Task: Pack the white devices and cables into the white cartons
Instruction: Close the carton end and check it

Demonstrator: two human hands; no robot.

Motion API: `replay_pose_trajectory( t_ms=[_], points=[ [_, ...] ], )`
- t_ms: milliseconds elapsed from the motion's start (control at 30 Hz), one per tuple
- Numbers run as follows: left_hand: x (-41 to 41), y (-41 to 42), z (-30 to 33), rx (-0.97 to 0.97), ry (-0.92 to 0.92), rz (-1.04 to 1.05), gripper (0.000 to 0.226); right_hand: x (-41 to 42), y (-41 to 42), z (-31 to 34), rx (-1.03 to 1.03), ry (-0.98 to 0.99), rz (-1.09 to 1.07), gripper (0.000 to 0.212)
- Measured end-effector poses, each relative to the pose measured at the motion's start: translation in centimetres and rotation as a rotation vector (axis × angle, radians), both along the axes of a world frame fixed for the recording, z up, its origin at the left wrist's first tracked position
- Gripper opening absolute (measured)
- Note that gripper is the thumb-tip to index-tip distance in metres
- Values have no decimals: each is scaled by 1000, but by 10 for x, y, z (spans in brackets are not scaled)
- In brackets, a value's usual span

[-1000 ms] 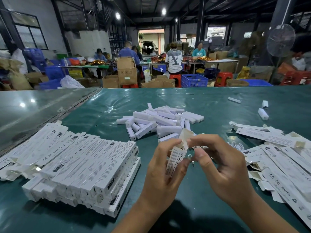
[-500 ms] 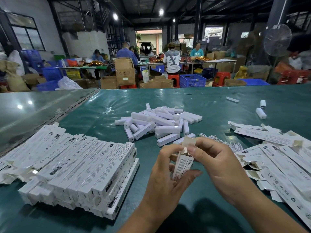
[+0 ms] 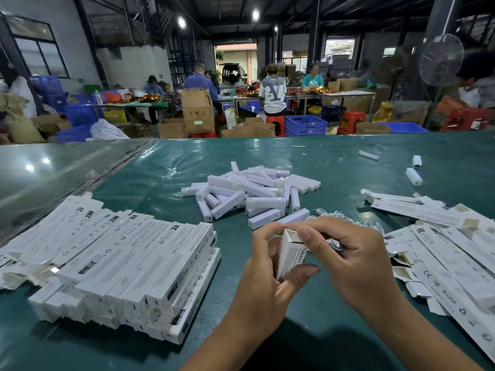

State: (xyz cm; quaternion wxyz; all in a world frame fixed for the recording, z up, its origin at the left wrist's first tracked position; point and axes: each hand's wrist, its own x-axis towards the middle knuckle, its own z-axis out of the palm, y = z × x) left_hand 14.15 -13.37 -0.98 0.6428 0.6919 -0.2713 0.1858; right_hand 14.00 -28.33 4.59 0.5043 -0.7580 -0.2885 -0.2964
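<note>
Head view: carton (image 3: 290, 254) upright, lengthwise vertical

The table cover (image 3: 334, 162) is showing glossy teal green. The stacked cartons (image 3: 139, 261) are showing white with fine black print, as is the held carton (image 3: 290, 253). The heaped devices (image 3: 254, 191) are looking plain white. Beyond, a crate (image 3: 305, 125) is showing blue beside red stools (image 3: 276, 124).
</note>
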Motion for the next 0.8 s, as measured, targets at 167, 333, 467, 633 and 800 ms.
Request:
replay_pose_trajectory(
  t_ms=[167, 333, 467, 633, 800],
  points=[
    [0, -1, 0, 7, -27, 8, 60, 0, 1, -2, -19, -74, -31, 13],
    [0, 2, -1, 23, -64, 54, 68, 2, 2, -9, -169, -306, -106, 22],
    [1, 3, -1, 7, -3, 54, 67, 3, 2, -14, -186, -281, -29, 30],
    [3, 6, -1, 29, 25, 35, 69, 5, 2, -16, -155, -236, -18, 31],
    [4, 8, -1, 45, 142, 76, 56, 12, -2, -22, -85, -85, -53, 31]
  ],
)
